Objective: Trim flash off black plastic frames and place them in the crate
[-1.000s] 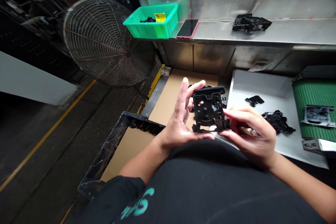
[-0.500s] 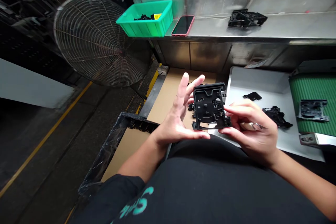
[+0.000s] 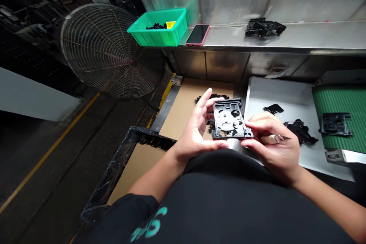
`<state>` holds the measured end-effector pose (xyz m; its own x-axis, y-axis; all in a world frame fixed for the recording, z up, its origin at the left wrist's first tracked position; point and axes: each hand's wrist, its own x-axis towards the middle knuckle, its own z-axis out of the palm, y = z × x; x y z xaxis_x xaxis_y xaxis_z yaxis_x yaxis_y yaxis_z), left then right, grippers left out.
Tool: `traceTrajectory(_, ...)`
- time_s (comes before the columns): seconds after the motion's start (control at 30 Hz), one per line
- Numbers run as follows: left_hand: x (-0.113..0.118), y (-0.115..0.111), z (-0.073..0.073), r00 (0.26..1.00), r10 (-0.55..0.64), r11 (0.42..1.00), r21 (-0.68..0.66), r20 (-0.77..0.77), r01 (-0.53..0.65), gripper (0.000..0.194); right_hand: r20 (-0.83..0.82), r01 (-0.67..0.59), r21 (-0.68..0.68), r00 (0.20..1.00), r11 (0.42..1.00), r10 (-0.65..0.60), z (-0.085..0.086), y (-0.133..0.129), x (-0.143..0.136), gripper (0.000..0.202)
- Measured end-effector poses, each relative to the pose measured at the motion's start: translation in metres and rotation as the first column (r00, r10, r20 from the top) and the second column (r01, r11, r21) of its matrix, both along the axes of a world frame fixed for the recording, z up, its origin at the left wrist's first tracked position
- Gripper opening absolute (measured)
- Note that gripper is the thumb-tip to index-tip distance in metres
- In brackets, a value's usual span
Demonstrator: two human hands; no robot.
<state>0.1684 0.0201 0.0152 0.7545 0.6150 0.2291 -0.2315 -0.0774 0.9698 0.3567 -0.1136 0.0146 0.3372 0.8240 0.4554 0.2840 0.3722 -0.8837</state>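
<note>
A black moulded plastic part (image 3: 228,120), flat and roughly square with cut-outs, is held up in front of my body, its face shining in the light. My left hand (image 3: 190,133) supports its left side, with the thumb along the lower edge and the forefinger raised. At the right edge, my right hand (image 3: 281,150) pinches the part between thumb and fingertips. That hand also keeps a small tool (image 3: 268,139) with a pale handle and a thin pointed end tucked in its fingers. More black parts (image 3: 219,96) lie behind on the cardboard, partly hidden.
A white tray (image 3: 286,87) on the right holds black pieces (image 3: 300,131). Beside it, another part rests on a green ribbed conveyor belt (image 3: 320,101). The metal shelf (image 3: 225,40) carries a green bin (image 3: 160,38), a phone (image 3: 198,34) and a black assembly (image 3: 264,27). A large fan (image 3: 100,51) stands left.
The plastic part has tilted back, so its face now catches the light and looks grey-white. Both hands keep hold of it. The part on the conveyor has shifted slightly left in view.
</note>
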Motion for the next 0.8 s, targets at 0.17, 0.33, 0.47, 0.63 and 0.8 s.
traceTrajectory(0.17, 0.007, -0.010, 0.002, 0.999, 0.001, 0.957, -0.291, -0.033, -0.011, 0.117, -0.082, 0.037, -0.052, 0.996, 0.998, -0.041, -0.003, 0.005, -0.001, 0.026)
traceTrajectory(0.33, 0.014, -0.017, 0.004, 1.000, -0.008, 0.847, -0.532, -0.031, -0.010, 0.105, -0.081, 0.088, -0.086, 0.992, 0.992, -0.095, 0.000, 0.006, -0.001, 0.019)
traceTrajectory(0.47, 0.014, -0.021, 0.006, 0.999, -0.005, 0.796, -0.605, -0.039, -0.020, 0.108, -0.090, 0.090, -0.097, 0.991, 0.991, -0.099, 0.000, 0.006, -0.001, 0.021)
traceTrajectory(0.63, 0.013, -0.022, 0.008, 0.998, 0.004, 0.800, -0.599, -0.061, -0.040, 0.101, -0.094, 0.087, -0.082, 0.991, 0.993, -0.095, 0.000, 0.008, -0.001, 0.021)
traceTrajectory(0.8, 0.011, -0.022, 0.007, 0.999, -0.003, 0.803, -0.595, -0.054, -0.030, 0.098, -0.098, 0.074, -0.057, 0.992, 0.996, -0.080, 0.001, 0.009, -0.002, 0.020)
